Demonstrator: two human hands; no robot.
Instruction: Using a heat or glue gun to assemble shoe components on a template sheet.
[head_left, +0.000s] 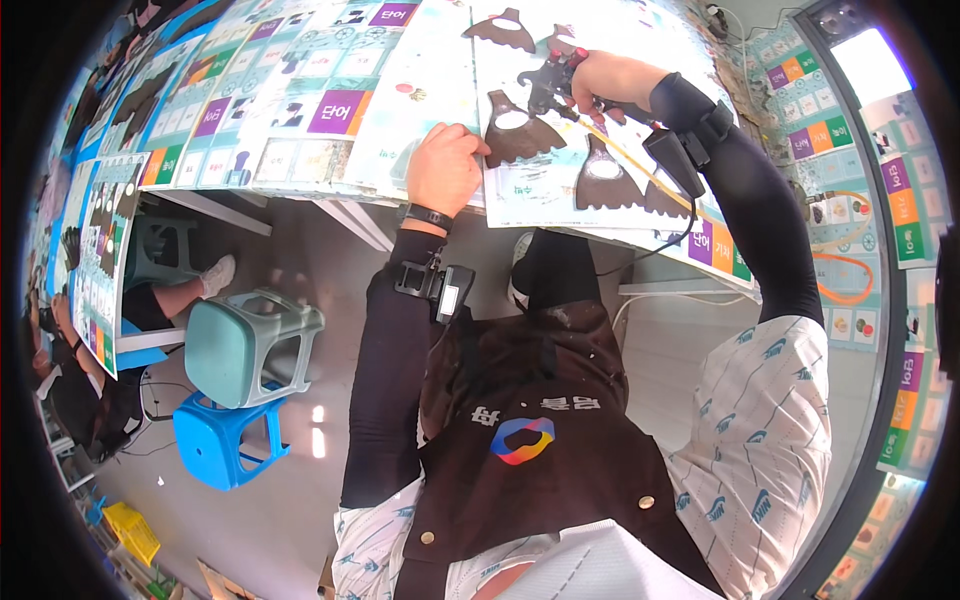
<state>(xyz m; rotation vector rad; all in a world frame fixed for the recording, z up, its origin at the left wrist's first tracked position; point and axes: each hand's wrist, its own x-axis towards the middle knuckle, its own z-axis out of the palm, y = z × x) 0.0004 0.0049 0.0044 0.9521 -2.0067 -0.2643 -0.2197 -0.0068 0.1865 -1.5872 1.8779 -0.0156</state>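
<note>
My left hand is closed in a pinch at the left edge of a dark brown flat piece with a narrow neck, a scalloped lower edge and a white oval in it. Farther to the right, my right hand is wrapped round a black tool with red parts; a yellow cord or tube runs from near it. The tool's exact kind is unclear. Similar brown pieces lie around: one at the far side, another below my right hand, and a third partly under the yellow tube.
A white sheet covers the table's front edge, beside a printed tabletop. A green stool and a blue stool stand at the left. Another person's leg shows there. An orange cable hangs at right.
</note>
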